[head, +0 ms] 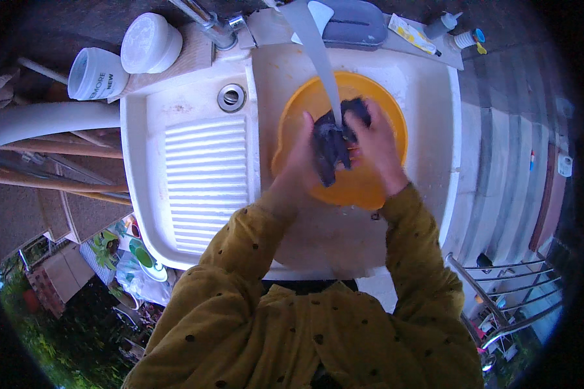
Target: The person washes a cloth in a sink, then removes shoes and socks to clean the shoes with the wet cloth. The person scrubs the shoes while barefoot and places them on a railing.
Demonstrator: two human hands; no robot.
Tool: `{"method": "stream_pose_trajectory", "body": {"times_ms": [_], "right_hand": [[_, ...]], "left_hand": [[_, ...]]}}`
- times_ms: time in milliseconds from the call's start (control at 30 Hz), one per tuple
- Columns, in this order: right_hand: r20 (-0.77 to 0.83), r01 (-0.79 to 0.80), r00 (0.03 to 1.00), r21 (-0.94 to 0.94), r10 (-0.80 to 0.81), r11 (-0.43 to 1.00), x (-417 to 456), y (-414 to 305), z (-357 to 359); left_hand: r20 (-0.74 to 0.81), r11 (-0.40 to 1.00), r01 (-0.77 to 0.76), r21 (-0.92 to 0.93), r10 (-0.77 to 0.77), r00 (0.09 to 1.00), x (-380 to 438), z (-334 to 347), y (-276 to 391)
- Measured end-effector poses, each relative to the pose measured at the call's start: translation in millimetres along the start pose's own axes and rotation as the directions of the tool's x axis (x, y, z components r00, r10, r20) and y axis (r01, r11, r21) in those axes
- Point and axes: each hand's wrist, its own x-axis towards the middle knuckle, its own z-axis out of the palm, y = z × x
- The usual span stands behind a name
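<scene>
A dark wet cloth (327,146) is bunched between my two hands, above an orange plastic basin (340,187). What looks like a pale stream of water (317,51) comes down from the top and meets the cloth. My left hand (298,153) presses along the cloth's left side with the thumb raised. My right hand (380,138) grips the other end, its fingers curled around the fabric and blurred by motion. The basin stands in the deep bowl of a white laundry sink (430,121).
To the left is a ribbed washboard (205,185) with a metal drain (231,98) above it. White tubs (97,74) stand near a chrome tap (221,34). A grey plastic container (357,24), a squeezed tube (412,34) and a nozzle bottle (440,25) line the back ledge.
</scene>
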Motion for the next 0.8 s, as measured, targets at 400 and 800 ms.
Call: {"method": "stream_pose_trajectory", "body": {"times_ms": [400,800], "right_hand": [[0.346,0.520,0.835,-0.241,-0.429,0.819,-66.5,-77.9,12.7],[-0.141,0.101,0.988,0.254,-0.066,0.962,104.9,-87.3,179.4]], "left_hand": [[-0.117,0.920,-0.199,0.337,0.250,0.961,-18.8,-42.1,-3.4],[-0.233,0.991,0.107,-0.082,-0.123,0.965,-94.8,11.0,12.5]]}}
